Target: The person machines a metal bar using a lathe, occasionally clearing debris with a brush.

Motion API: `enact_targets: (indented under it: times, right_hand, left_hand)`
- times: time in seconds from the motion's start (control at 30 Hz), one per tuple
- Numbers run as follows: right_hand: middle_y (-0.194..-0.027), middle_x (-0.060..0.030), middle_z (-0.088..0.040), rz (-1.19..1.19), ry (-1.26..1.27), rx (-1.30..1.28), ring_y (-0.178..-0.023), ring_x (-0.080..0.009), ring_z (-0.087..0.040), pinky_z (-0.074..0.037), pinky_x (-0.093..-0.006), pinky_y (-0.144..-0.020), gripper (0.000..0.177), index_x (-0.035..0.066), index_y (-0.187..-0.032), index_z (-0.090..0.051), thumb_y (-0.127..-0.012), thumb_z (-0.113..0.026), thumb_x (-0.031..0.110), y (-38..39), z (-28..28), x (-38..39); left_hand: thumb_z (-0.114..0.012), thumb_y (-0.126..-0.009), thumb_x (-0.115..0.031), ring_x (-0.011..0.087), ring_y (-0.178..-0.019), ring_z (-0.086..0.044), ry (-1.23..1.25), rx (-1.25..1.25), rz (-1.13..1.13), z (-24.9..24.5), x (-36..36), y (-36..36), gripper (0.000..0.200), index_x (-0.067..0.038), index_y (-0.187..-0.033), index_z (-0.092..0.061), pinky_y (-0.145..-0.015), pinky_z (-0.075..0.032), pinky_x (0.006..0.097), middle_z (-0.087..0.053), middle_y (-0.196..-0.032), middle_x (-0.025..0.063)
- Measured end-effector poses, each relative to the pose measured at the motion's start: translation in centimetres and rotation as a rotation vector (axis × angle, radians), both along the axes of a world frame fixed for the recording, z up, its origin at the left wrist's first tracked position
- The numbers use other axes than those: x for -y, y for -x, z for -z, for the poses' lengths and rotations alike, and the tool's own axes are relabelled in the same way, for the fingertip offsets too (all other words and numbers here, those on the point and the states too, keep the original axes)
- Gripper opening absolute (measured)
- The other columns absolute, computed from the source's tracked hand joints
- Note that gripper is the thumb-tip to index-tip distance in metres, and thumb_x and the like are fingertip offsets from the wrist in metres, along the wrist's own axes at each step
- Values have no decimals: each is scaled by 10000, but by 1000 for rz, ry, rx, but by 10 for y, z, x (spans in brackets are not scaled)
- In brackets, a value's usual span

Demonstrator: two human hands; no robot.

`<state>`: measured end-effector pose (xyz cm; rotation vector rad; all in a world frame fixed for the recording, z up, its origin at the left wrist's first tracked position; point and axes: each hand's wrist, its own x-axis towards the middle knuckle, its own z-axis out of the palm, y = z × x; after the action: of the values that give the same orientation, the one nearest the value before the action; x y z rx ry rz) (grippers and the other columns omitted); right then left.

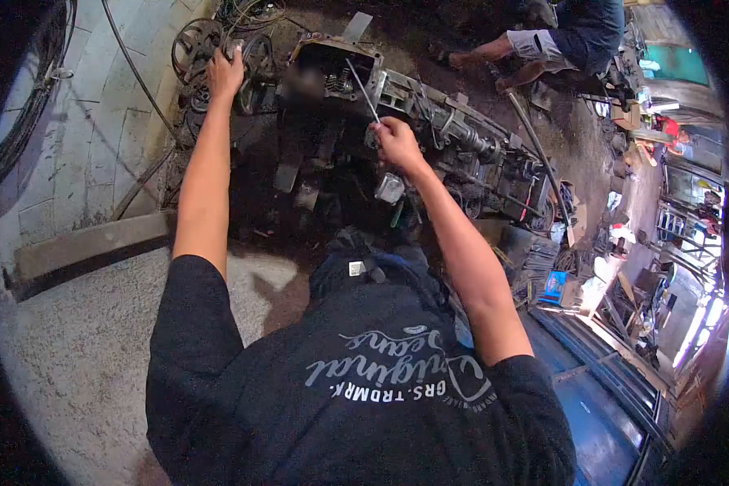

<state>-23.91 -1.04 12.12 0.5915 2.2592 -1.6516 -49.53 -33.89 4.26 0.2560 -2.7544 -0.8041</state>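
Observation:
My right hand (pixel 398 146) is closed round the lower end of a thin metal rod (pixel 362 89). The rod slants up and left over the open housing of a greasy machine (pixel 352 61), where coiled or toothed parts show. At the upper left, my left hand (pixel 225 74) is raised beside black pulley wheels (pixel 194 50). Its fingers are bent round a small pale thing, too small to make out. A long shaft (pixel 474 139) runs along the machine to the right of my right hand.
Another person (pixel 579 40) crouches at the top right. A long bar (pixel 530 138) leans near the machine's right end. Cables (pixel 130 61) hang along the wall at left. A grey beam (pixel 93 243) lies at lower left, a blue panel (pixel 591 421) at lower right.

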Motion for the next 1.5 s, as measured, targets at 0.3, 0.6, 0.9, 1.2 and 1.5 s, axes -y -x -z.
enact_targets:
  times: [0.3, 0.6, 0.9, 1.2, 1.5]
  right_hand:
    - [-610, -51, -508, 433, 243, 214, -445, -192, -479, -404, -341, -396, 239, -14, -832, -601, -936, -527, 188, 71, 23, 73]
    - [-716, -146, -621, 626, 226, 241, -551, -277, -615, -506, -407, -475, 198, -55, -852, -632, -866, -548, 123, 90, 25, 108]
    - [-759, -158, -608, 697, 213, 251, -572, -271, -600, -484, -378, -445, 208, -64, -877, -616, -883, -513, 117, 95, 10, 122]
    - [-654, -86, -535, 811, 125, 238, -481, -222, -517, -460, -374, -398, 159, 2, -786, -575, -871, -504, 116, 98, 12, 145]
    - [-580, -21, -432, 407, 206, 226, -431, -152, -419, -361, -322, -396, 192, 33, -886, -557, -961, -452, 175, 58, 14, 72]
  left_hand:
    - [-386, -905, -692, 393, -1207, -522, -337, 354, 127, 19, -9, 14, 756, -80, -1308, -571, -997, -401, 475, -582, -1275, 210]
    - [-469, -906, -631, 397, -1092, -594, -372, 199, 100, 13, -14, 0, 621, -101, -1168, -660, -914, -448, 452, -663, -1111, 200]
    - [-533, -869, -627, 389, -1121, -585, -316, 201, 70, 4, -18, -7, 676, -60, -1223, -633, -940, -449, 430, -649, -1152, 215]
    - [-546, -862, -613, 412, -1138, -572, -337, 203, 86, 35, -8, 6, 726, -4, -1255, -599, -961, -443, 465, -607, -1202, 270]
    - [-476, -900, -631, 397, -1022, -617, -269, 241, 17, 8, -21, -8, 616, -128, -1212, -644, -870, -468, 507, -671, -1089, 176]
